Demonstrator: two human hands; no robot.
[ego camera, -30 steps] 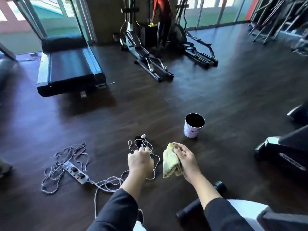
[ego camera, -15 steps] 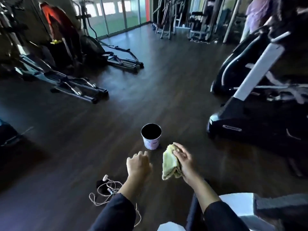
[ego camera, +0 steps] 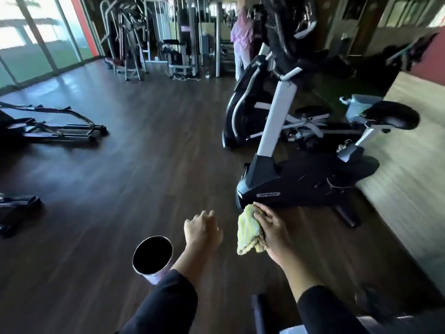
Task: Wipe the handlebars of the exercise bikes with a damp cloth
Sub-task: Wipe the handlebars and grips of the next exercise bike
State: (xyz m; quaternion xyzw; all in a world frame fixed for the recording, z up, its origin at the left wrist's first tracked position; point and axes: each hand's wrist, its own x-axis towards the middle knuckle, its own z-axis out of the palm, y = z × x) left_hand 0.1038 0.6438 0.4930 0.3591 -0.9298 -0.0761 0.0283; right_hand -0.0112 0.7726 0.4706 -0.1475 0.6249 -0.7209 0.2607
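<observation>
1. Both hands are held out low in front of the body: the right hand (ego camera: 271,229) grips a bunched yellow cloth (ego camera: 248,233), fingers curled over its top, while the left hand (ego camera: 202,229) is loosely curled and holds nothing.
2. Between the earlier pictures and this one the view has been swung to the right. The tangle of white cables and the power strip seen a second ago is no longer in sight, and the dark cup (ego camera: 153,257) on the floor, which stood ahead of the hands, is now found near the left forearm, below and to the left of the left hand.
3. The grip on the cloth and the pose of both hands are unchanged across the three pictures.
4. An exercise bike (ego camera: 305,174) has been brought into view just beyond the right hand, its base close past the cloth.
5. Its handlebars (ego camera: 289,32) are seen far above and beyond both hands, blurred, at the top of the white post.
6. It is judged that the turn was made toward this bike and that wiping has not yet begun; the cloth must be raised well up to reach the bars.
</observation>
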